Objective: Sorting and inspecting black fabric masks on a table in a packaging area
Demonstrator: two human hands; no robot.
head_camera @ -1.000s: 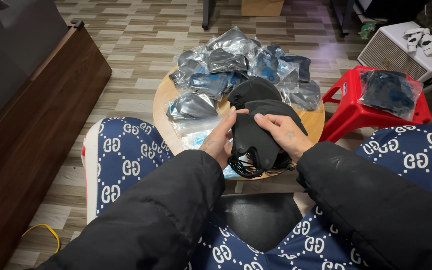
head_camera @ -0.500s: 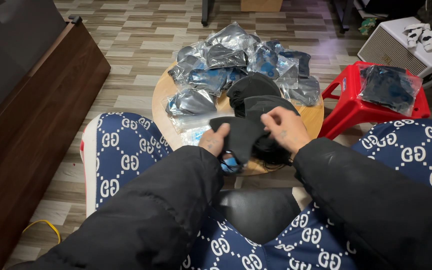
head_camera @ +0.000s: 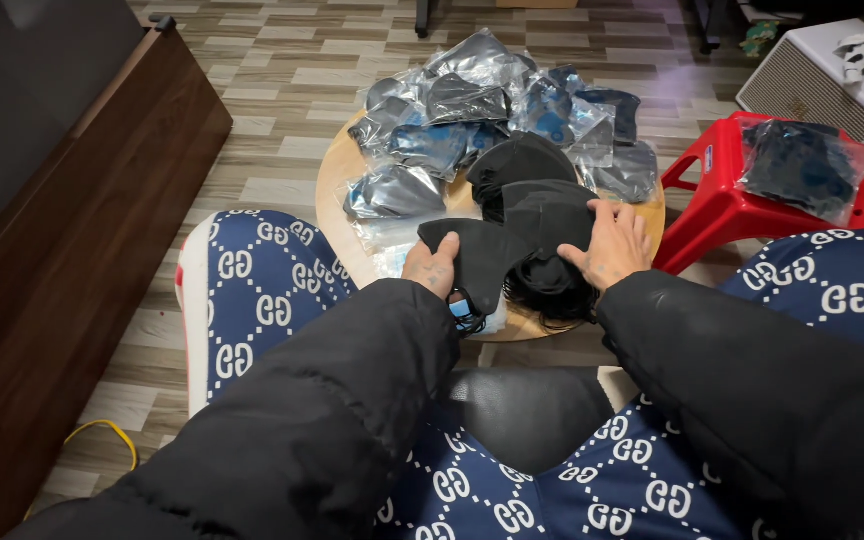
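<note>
Both hands grasp one black mask (head_camera: 482, 255); left hand (head_camera: 434, 270) pinches its edge; right hand (head_camera: 607, 245) presses the black pile (head_camera: 537, 195).

Matt black cloth mask (head_camera: 482, 255), soft and unshiny, on a smooth pale wooden round table (head_camera: 337, 190). Behind it on that table, glossy crinkled clear plastic bags (head_camera: 462, 100); right of the table, shiny red plastic stool (head_camera: 717, 205).

a home room: wood-look plank floor (head_camera: 282, 90), dark wooden cabinet (head_camera: 82, 230) left of the round surface (head_camera: 337, 190), patterned seat (head_camera: 252, 290).
</note>
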